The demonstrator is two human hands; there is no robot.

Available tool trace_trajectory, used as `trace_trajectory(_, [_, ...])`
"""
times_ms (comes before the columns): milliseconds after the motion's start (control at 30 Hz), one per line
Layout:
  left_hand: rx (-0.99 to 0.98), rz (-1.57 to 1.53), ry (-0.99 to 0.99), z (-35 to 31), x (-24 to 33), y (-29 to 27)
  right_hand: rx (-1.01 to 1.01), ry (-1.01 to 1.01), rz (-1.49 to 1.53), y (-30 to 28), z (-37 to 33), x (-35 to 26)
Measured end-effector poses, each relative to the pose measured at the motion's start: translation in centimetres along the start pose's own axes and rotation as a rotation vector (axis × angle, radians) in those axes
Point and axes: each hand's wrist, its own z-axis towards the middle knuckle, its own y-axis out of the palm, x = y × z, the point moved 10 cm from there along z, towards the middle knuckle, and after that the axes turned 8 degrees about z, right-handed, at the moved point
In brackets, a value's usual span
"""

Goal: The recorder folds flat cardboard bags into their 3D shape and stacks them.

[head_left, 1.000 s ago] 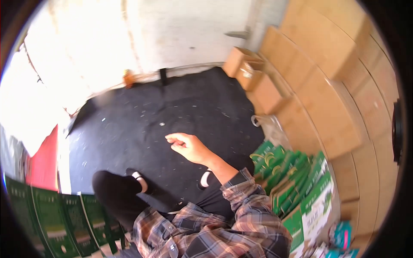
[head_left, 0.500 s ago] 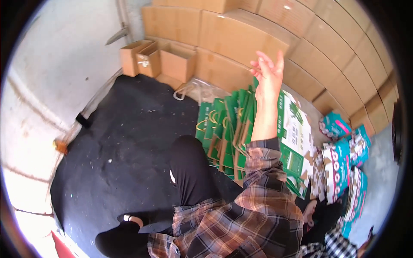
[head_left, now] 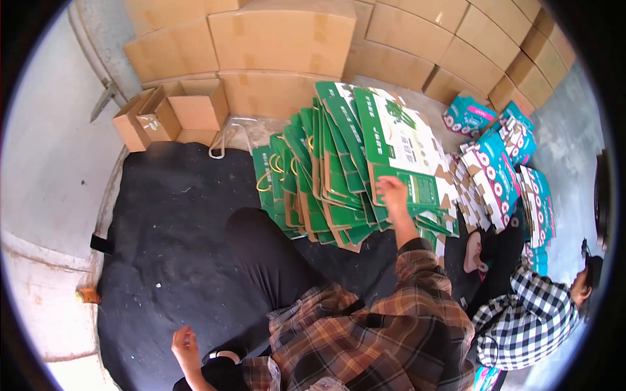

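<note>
My right hand [head_left: 393, 194] reaches over the pile of flattened green-and-white cartons [head_left: 385, 140], above the near part of the top one. Its fingers are loosely bent and apart, with nothing seen in them; whether they touch the carton I cannot tell. Several green cartons fan out to the left, some with yellow cord handles [head_left: 264, 181]. At the lower left, my left hand [head_left: 186, 347] hangs over the black floor sheet [head_left: 176, 260], beside my lap. Its fingers are half curled and hold nothing.
Brown cardboard boxes [head_left: 277, 42] are stacked along the back, with opened boxes [head_left: 195, 107] at the left. Teal-and-white packages [head_left: 492, 173] stand at the right. Another person in a checked shirt [head_left: 528, 319] sits close on my right. A white wall [head_left: 49, 156] borders the left.
My right hand has come down from its raised position to the near part of the carton pile. My left hand has come into view at the lower left. The view has shifted rightward.
</note>
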Motion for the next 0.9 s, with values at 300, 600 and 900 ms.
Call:
trace_trajectory(300, [-0.003,0.143,0.066,-0.1,-3.2,2.2,0.702,0.443,0.006,-23.9,1.1,17.6])
trace_trajectory(600, [-0.004,0.189,-0.044,-1.7,-8.3,2.6,0.666,0.537,0.607,-17.6,0.6,16.2])
trace_trajectory(900, [0.028,0.212,-0.087,-2.2,-12.0,2.9,0.696,0.5,0.661,-16.7,2.4,13.7])
